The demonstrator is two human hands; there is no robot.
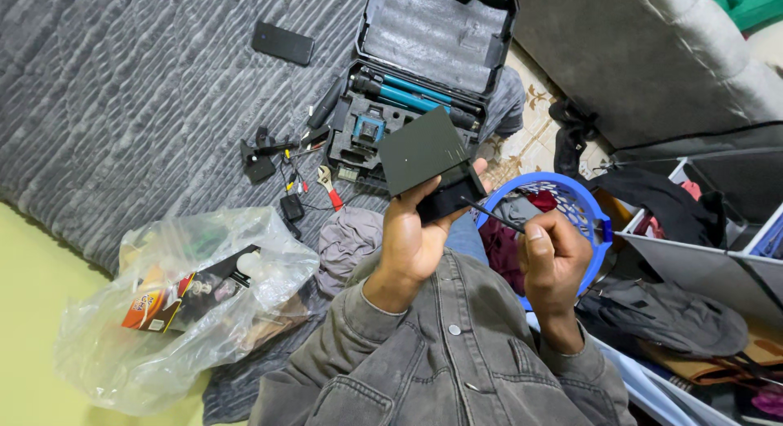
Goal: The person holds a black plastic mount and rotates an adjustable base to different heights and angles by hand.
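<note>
Flat black box-shaped device [424, 161], lid or panel tilted up, held mid-frame above the person's lap. Left hand [412, 234] grips it from below, fingers curled tight around the lower body, thumb up along its near side. Right hand [550, 255] just beside it, fingers pressed together pinching a thin dark tool [492, 215], a slim screwdriver or probe; the tip points at the device's lower right edge, contact cannot be told. Both wrists in grey denim jacket sleeves [457, 352].

Behind the device: open black tool case [424, 75] on a grey ribbed blanket [122, 108], blue-handled tools inside. Left of the case, a small pile of loose cables and red-handled pliers [289, 161]. Black phone [282, 42] farther up on the blanket, well apart. Blue laundry basket [571, 197] with clothes behind the right hand. Clear plastic bag [188, 299] with boxes at lower left. Grey fabric shelf unit [710, 230] at right.
</note>
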